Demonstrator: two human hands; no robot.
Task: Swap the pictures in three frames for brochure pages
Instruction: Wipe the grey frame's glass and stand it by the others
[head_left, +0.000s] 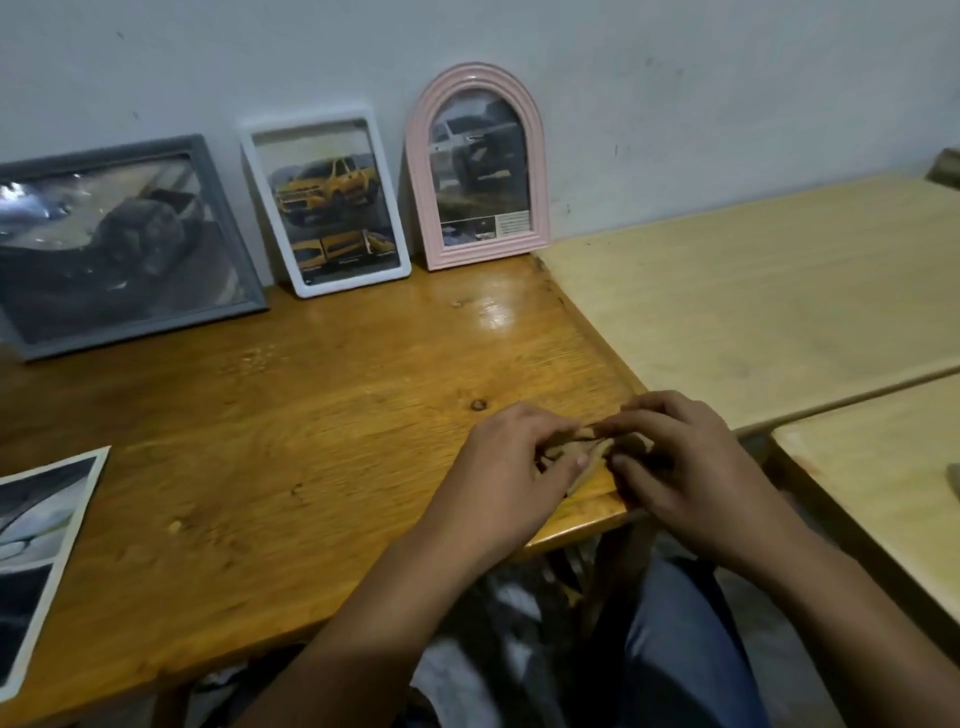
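Both hands, left hand (511, 457) and right hand (670, 457), pinch a small brown scrap (584, 448) between their fingers (582, 460). Best crumple it tight, clear of the frames (327, 202) beyond.

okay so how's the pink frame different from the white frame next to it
The pink frame has an arched top and ribbed moulding; the white frame is a plain rectangle. The pink frame stands nearly straight against the wall, while the white frame is tilted to one side. The pink frame holds a greyish truck page; the white frame shows yellow trucks. Both stand on the wooden table against the wall.

frames (332, 202) line wall; table (311, 389) centre open
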